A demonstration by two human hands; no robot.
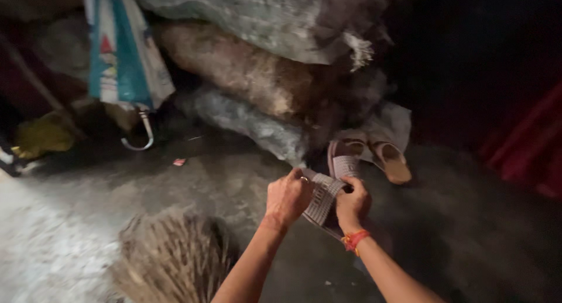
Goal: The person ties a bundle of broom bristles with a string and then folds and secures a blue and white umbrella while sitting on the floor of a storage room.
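Two hands meet near the middle of my view, but I start at the far left, where a yellowish bundle lies in shadow on the ground. Just right of it a blue and white printed bag hangs down, and a curved pale handle dangles below its lower edge. Low in the frame a broom head of dry straw fans out over the grey concrete floor, and a small red scrap lies on the floor above it. Behind all this, stuffed sacks are piled one on another, grey ones above and below a brown one. Next comes my left hand, closed around the left edge of a folded piece of printed paper, thumb and fingers pinched tight on it, a ring showing on one finger. The paper sits between both hands, held up off the floor, just in front of the lowest sack. My right hand is curled shut on the paper's right edge, and a red and orange thread band circles that wrist. Just beyond the hands a pair of slippers rests on the floor by the sacks. At the far right, red cloth shows dimly; the rest is too dark to tell.
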